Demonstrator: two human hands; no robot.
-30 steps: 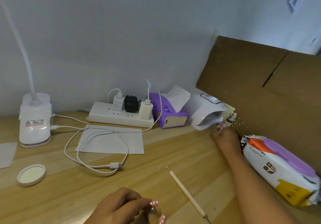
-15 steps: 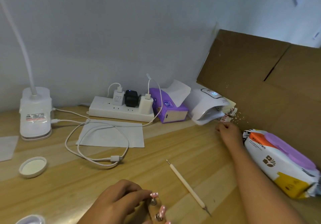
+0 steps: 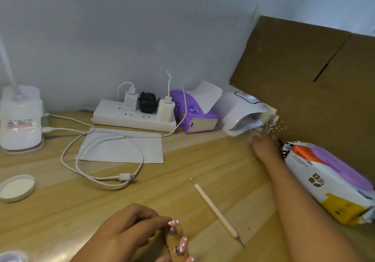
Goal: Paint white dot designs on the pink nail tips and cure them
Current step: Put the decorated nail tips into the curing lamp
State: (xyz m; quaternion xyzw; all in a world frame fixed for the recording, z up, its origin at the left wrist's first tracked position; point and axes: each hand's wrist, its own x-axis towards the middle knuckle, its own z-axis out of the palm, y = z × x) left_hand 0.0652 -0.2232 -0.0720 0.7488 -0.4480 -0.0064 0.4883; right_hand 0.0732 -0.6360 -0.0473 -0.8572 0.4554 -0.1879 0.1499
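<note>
R hand (image 3: 265,146) at full reach pinches near end of tip strip (image 3: 271,122), long axis up-and-away, just right of cure lamp (image 3: 241,109) mouth, so entry looks leftwd; L hand (image 3: 129,235), near body, grips stand (image 3: 172,240) w/ dotted pink tips (image 3: 174,222).

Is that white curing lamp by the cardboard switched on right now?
On, it seems: the curing lamp shows glowing digits on its top display. Whether its inner lights shine, cannot tell.
</note>
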